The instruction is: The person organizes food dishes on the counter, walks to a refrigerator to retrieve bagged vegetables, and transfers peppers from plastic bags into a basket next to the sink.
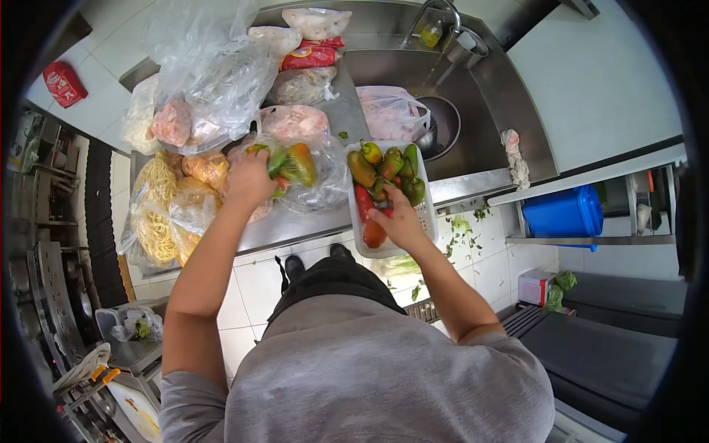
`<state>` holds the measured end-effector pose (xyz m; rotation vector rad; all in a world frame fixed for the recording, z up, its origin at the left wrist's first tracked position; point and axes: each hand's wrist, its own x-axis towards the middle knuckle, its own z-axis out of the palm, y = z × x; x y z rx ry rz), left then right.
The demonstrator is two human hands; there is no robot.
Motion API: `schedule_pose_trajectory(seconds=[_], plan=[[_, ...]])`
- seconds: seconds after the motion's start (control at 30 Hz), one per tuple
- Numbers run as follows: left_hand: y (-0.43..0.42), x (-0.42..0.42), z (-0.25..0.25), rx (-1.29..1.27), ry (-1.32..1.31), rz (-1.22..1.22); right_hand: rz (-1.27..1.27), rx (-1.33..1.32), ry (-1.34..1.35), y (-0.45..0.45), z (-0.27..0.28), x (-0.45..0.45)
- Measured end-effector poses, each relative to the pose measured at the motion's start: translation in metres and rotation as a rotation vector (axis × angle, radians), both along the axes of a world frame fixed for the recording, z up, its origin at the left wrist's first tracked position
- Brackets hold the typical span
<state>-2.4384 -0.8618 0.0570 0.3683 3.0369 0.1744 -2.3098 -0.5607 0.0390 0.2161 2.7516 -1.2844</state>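
My left hand (251, 176) is over a clear plastic bag (329, 196) on the steel counter, its fingers curled round a green pepper (277, 160). Beside it in the bag lies a yellow-green bell pepper (300, 164). My right hand (402, 220) reaches into a white perforated basket (357, 240), thumb and fingers apart, touching the peppers there. Several green peppers (361, 170) fill the far part of the basket; a red pepper (363, 202) and an orange-red one (374, 234) lie nearer me. Parts of the peppers are hidden beneath my right fingers.
Bagged noodles (153, 210) and bagged meat (295, 122) crowd the counter (295, 229). In the sink (487, 140) are a white bag (391, 111) and a metal bowl (456, 122), near the faucet (452, 9). Leaf scraps (461, 236) litter the floor. A blue bin (563, 214) stands right.
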Motion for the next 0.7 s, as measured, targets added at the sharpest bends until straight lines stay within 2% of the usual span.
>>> schedule_pose_trajectory(seconds=[0.03,0.1,0.13,0.2,0.23,0.27,0.3,0.33,0.37,0.43,0.47,0.53,0.57,0.63,0.67,0.7], plan=[[-0.002,-0.003,-0.001,-0.006,0.001,-0.011,-0.067,0.007,0.147,0.006,-0.003,0.004],[-0.005,-0.008,0.005,0.139,0.059,-0.015,-0.122,0.018,0.186,0.026,-0.005,0.009],[-0.003,-0.01,0.022,0.133,0.052,-0.033,-0.156,0.042,0.224,0.032,-0.002,0.012],[-0.003,-0.019,0.053,0.364,-0.369,0.192,-0.194,0.046,0.166,0.038,-0.001,0.022],[-0.014,-0.027,0.05,0.507,-0.473,0.154,-0.129,0.13,0.109,0.037,-0.006,0.028],[-0.025,-0.035,0.048,0.499,-0.473,0.149,-0.063,0.21,0.053,0.036,-0.014,0.033],[-0.032,-0.041,0.049,0.662,-0.603,0.147,-0.066,0.318,-0.015,0.035,-0.033,0.036],[-0.036,-0.046,0.051,0.825,-0.734,0.144,-0.074,0.309,-0.015,0.028,-0.032,0.034],[-0.042,-0.05,0.054,0.813,-0.738,0.139,-0.137,0.344,-0.088,0.017,-0.03,0.031],[-0.044,-0.053,0.067,0.654,-0.514,0.384,-0.193,0.442,-0.165,0.003,-0.038,0.024],[-0.04,-0.051,0.073,0.645,-0.513,0.376,-0.203,0.433,-0.166,0.002,-0.042,0.018],[-0.024,-0.032,0.092,0.271,0.264,0.106,-0.194,0.365,-0.262,0.0,-0.044,0.006],[0.001,-0.012,0.112,0.271,0.373,0.097,-0.199,0.358,-0.229,0.0,-0.045,0.003],[0.055,0.021,0.123,0.382,0.281,0.081,-0.192,0.377,-0.173,0.002,-0.062,0.0],[0.076,0.03,0.109,0.511,0.133,-0.039,-0.172,0.408,-0.114,0.005,-0.066,-0.003],[0.098,0.041,0.098,0.509,0.04,-0.117,-0.162,0.413,-0.103,0.007,-0.064,-0.004]])
